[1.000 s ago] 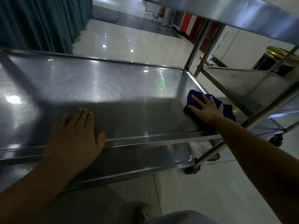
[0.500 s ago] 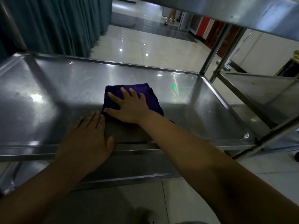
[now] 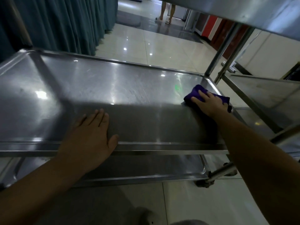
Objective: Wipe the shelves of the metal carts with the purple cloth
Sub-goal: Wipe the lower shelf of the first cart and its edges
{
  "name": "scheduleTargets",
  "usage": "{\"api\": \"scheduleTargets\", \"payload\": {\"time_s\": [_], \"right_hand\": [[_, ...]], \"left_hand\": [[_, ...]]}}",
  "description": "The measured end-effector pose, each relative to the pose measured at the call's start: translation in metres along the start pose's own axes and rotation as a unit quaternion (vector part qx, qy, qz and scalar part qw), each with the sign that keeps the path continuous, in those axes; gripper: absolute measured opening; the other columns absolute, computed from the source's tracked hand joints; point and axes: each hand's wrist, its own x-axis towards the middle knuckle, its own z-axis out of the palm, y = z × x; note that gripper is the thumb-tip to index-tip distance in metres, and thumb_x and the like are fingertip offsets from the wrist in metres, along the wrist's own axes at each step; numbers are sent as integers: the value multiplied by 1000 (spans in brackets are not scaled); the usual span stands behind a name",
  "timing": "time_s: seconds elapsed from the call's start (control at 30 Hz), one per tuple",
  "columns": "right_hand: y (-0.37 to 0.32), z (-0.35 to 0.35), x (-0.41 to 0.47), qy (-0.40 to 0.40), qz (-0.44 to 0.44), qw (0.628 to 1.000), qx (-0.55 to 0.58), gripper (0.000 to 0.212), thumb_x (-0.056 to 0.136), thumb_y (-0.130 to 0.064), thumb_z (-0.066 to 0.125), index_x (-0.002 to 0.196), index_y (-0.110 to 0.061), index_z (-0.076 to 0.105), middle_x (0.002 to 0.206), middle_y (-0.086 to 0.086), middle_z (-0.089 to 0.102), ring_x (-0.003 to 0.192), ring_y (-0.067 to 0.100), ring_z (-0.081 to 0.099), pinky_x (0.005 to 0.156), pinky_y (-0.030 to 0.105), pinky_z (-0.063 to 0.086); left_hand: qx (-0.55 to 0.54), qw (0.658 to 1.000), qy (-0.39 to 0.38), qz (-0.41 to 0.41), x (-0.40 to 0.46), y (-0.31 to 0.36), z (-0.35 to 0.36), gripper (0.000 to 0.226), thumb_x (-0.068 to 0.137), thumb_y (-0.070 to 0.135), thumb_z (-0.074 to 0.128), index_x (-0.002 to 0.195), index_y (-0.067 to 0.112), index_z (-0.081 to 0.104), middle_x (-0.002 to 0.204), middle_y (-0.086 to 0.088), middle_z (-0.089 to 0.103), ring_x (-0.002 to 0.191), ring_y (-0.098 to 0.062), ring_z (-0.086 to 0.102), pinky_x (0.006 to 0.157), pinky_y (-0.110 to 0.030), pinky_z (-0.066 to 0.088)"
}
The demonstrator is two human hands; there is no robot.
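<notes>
A steel cart's middle shelf (image 3: 100, 88) spans the view. The folded purple cloth (image 3: 195, 93) lies at the shelf's right end, close to the raised rim. My right hand (image 3: 209, 103) presses flat on the cloth with straight, spread fingers and covers most of it. My left hand (image 3: 92, 132) rests flat on the shelf near its front edge, the thumb along the rim. A lower shelf (image 3: 146, 168) shows beneath, and the underside of an upper shelf (image 3: 243, 8) crosses the top right.
A second metal cart (image 3: 266, 93) stands close on the right, its posts beside the first cart's corner post (image 3: 215, 52). Teal curtains (image 3: 61, 21) hang at the back left. A person's legs (image 3: 167, 10) stand far off on the glossy tiled floor.
My right hand has slid the cloth from the shelf's middle back to its right end, after sweeping left from there. My left hand stays flat near the front edge.
</notes>
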Motion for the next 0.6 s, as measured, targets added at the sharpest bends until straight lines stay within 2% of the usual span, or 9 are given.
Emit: {"api": "scheduleTargets", "payload": {"time_s": [0.03,0.1,0.17,0.27,0.33,0.4,0.5,0.6], "right_hand": [[-5,-2,-5,0,19,1000,21,75,90,-71,34,153,-39,6,162,4,5,146,39,7,113,65,9],[-26,-3,-13,-8,42,998,46,79,88,-73,33,153,-39,5,162,6,3,146,41,3,113,65,5],[-56,-3,-21,-4,49,997,58,79,88,-75,30,153,-37,5,162,7,2,146,42,2,113,65,3],[-113,-2,-31,10,19,999,42,79,88,-77,25,153,-37,6,162,7,3,145,42,5,112,64,3],[-161,-1,-36,16,-19,999,34,79,87,-78,23,153,-38,7,162,7,5,145,42,6,112,64,3],[-213,0,-42,15,-62,998,28,79,86,-79,21,153,-39,8,162,7,6,145,43,7,111,64,3],[-296,1,-54,20,-135,991,16,79,87,-79,20,153,-38,8,162,9,6,144,44,6,111,65,3],[-379,3,-71,27,-199,980,6,79,87,-78,18,153,-36,10,161,11,8,143,47,7,110,66,4]], "left_hand": [[-10,1000,4,6,-1,0,-3,95,77,68,-5,152,10,8,159,-7,7,146,-17,8,114,-31,1],[-39,999,-8,17,-5,-3,-12,85,88,70,10,152,15,2,160,-2,0,146,-14,3,111,-26,-4],[-51,998,11,31,-12,-15,-24,88,85,75,21,152,20,10,159,2,8,145,-13,9,110,-24,-2],[-36,998,51,6,-29,-62,-37,104,64,84,16,146,23,35,151,1,35,137,-20,32,113,-35,20],[-26,996,83,-26,-45,-108,-33,103,63,86,23,133,17,53,135,-8,54,123,-30,49,103,-47,36],[-29,990,117,-77,-65,-155,-24,96,65,86,33,118,12,64,118,-13,64,107,-36,58,91,-51,44],[-62,978,142,-143,-97,-202,-15,80,71,74,46,106,6,69,107,-15,65,95,-37,61,86,-49,49],[-65,967,201,-143,-121,-219,-11,59,78,56,50,101,5,70,100,-13,65,88,-34,61,76,-49,52]]}}
